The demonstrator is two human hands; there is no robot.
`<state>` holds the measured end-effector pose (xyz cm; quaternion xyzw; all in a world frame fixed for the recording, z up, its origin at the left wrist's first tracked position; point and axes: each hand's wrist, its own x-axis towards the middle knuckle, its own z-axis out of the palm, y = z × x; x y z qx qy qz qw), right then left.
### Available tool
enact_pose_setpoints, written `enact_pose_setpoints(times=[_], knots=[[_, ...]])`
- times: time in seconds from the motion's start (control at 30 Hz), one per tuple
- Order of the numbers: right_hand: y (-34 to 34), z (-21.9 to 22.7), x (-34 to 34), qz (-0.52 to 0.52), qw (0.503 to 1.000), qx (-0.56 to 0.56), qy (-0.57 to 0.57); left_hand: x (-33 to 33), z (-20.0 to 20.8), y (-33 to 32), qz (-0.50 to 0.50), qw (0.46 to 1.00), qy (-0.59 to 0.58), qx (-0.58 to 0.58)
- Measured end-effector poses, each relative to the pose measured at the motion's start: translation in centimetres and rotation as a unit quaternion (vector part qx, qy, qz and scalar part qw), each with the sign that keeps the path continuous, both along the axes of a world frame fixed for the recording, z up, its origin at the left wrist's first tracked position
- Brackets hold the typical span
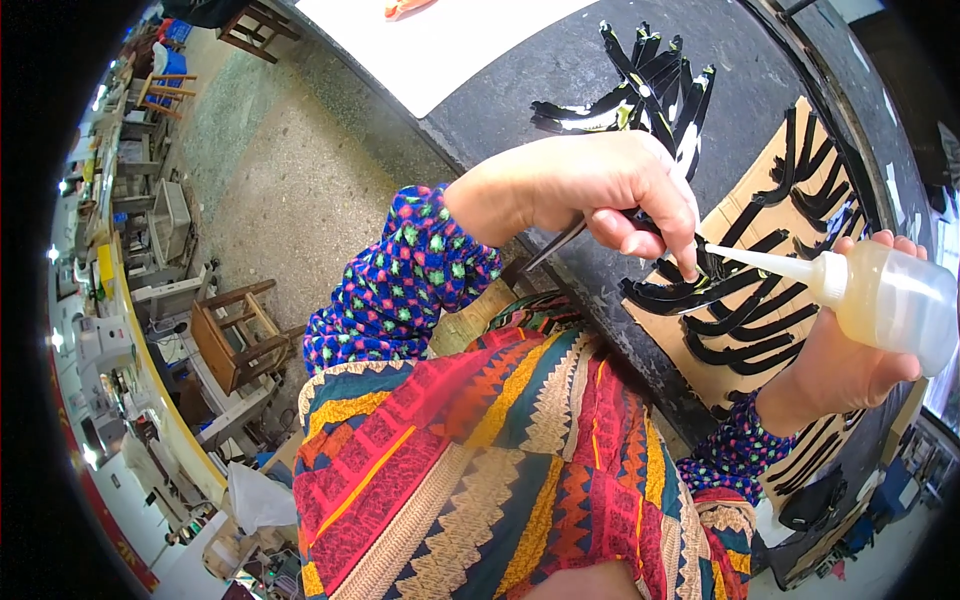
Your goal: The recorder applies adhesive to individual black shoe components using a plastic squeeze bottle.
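Note:
My left hand (610, 185) is closed around a slim metal tool (560, 243) whose pointed end sticks out toward me; its exact kind is partly hidden by the fingers. The same hand's index fingertip touches a curved black strip (660, 297) at the near edge of a cardboard sheet (690, 365). My right hand (835, 370) holds a translucent squeeze bottle (890, 300) of pale yellowish liquid, tilted on its side. The bottle's long white nozzle (755, 260) points left, its tip close to the left fingers and the strip.
More black strips (740, 325) lie in rows on the cardboard. Beyond my left hand, a loose pile of black strips (650, 85) with white and yellow-green parts rests on the dark table (500, 105). A white sheet (440, 45) covers the far left corner. Wooden stools (235, 335) stand on the floor.

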<state>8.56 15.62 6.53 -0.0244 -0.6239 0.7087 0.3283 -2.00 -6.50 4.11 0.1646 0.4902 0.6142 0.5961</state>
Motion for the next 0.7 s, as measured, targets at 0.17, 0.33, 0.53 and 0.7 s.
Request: enact_pose_setpoints(times=[0.17,0.33,0.53,0.7], knots=[[0.03,-0.1,0.16,0.011,1.0,-0.014,0.003,0.16,0.12,0.11,-0.013,1.0,-0.005,0.0],[0.09,-0.18,0.3,0.018,1.0,-0.023,0.002,0.34,0.27,0.09,-0.006,1.0,-0.009,-0.014],[0.18,-0.12,0.41,0.014,1.0,-0.006,0.01,0.39,0.24,0.06,-0.001,1.0,-0.007,-0.008],[0.23,-0.23,0.41,0.002,1.0,-0.001,-0.001,0.29,0.24,0.21,0.0,1.0,-0.009,-0.011]])
